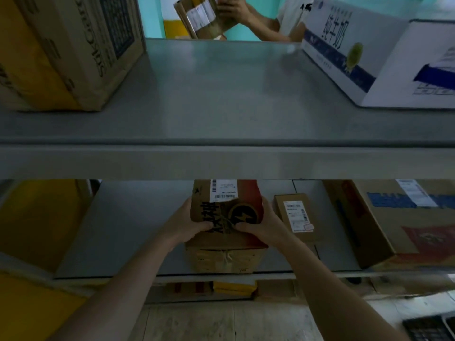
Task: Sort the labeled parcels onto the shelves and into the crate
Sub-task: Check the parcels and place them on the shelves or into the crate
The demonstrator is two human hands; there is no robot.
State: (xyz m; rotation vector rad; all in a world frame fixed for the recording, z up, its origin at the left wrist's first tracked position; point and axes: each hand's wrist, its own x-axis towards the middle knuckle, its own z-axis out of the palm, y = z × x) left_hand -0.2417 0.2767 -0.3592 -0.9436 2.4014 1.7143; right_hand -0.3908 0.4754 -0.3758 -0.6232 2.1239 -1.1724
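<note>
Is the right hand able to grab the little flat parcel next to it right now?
Probably not yet. The right hand and left hand both grip the brown parcel. The small flat parcel lies just beside it, nothing between, so once freed it likely could.

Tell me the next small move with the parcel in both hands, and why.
Probably slide the parcel further back onto the middle shelf, then let go. The left hand and right hand both grip its near end, and it seems to sit close to the shelf's front edge. Bare shelf lies to its left; a small flat box sits close on its right, so push straight.
</note>
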